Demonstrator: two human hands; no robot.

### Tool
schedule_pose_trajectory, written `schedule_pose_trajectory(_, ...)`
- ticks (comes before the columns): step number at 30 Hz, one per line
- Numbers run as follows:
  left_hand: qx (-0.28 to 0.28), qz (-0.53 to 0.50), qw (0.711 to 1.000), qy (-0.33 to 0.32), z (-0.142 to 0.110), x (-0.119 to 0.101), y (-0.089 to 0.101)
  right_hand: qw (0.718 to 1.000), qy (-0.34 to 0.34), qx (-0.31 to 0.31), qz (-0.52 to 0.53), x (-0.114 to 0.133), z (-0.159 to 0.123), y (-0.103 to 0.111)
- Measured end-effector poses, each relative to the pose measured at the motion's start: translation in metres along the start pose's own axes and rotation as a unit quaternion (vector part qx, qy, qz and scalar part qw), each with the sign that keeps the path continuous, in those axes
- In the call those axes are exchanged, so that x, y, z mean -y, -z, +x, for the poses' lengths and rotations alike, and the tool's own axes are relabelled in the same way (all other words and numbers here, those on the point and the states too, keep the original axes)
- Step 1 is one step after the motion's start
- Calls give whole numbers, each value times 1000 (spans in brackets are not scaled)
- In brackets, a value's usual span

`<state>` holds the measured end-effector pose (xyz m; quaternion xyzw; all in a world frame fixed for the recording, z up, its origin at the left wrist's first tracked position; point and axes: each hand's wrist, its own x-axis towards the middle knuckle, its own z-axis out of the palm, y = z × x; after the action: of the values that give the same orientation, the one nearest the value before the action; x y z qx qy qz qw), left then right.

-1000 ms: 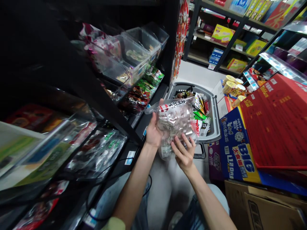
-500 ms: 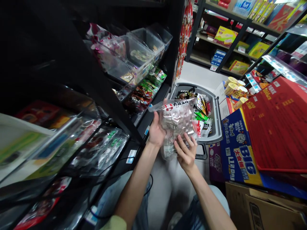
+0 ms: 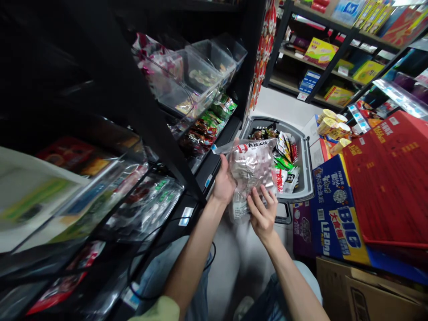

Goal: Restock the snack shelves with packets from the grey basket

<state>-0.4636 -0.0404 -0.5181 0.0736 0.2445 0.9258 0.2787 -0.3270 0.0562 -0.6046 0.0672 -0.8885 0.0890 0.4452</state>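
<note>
A clear plastic food pack with red and black print is held up in front of me; pale, pinkish contents show through it. My left hand grips its left side, the thumb in front and the other fingers mostly hidden behind. Against the pack's lower right front lie the fingers of my right hand, slightly spread and bent. Just beyond the pack, a grey basket stands on the floor with several snack packets inside, partly covered by the pack.
On the left, black shelving carries clear plastic bins and bagged snacks. A red carton and a blue carton are stacked at the right, above a brown cardboard box. A black cable loops near my left leg.
The whole scene has shifted slightly rightward in view. Both hands keep their hold on the clear pack, which stays in front of the basket.
</note>
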Motion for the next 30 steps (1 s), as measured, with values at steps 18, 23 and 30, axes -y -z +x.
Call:
schedule_pose_trajectory(18,44,-26,996,75,-13,-5,-5,995,39,-84,-27,6,2,0)
schedule_pose_trajectory(23,76,-23,993,90,-14,-6,-7,998,30,-58,-6,6,10,8)
schedule_pose_trajectory(30,94,0,992,84,-10,5,-2,999,15,-16,41,1,14,20)
